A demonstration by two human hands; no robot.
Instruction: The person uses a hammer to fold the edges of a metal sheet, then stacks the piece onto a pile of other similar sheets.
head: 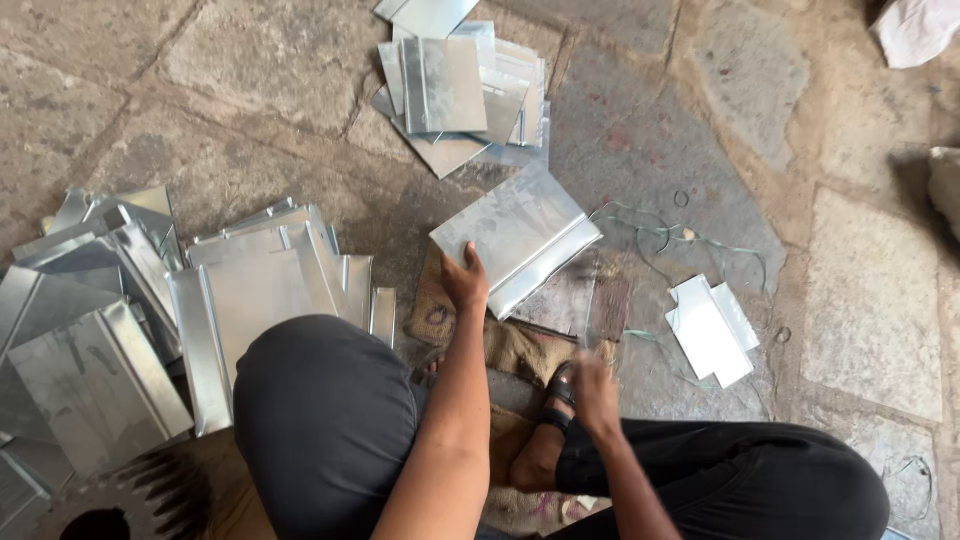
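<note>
I sit on the stone floor [250,70]. My left hand [464,282] grips the near edge of a shiny metal sheet [515,232] with a folded side, lying on the floor in front of me. My right hand [594,392] is low by my sandal [556,398]; I cannot tell if it is open or closed. A big pile of bent sheets [150,310] lies to my left, and another pile [462,90] sits farther off

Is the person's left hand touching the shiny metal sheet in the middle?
Touching. The head view shows the left hand gripping the near edge of the folded metal sheet, with no gap between them.
</note>
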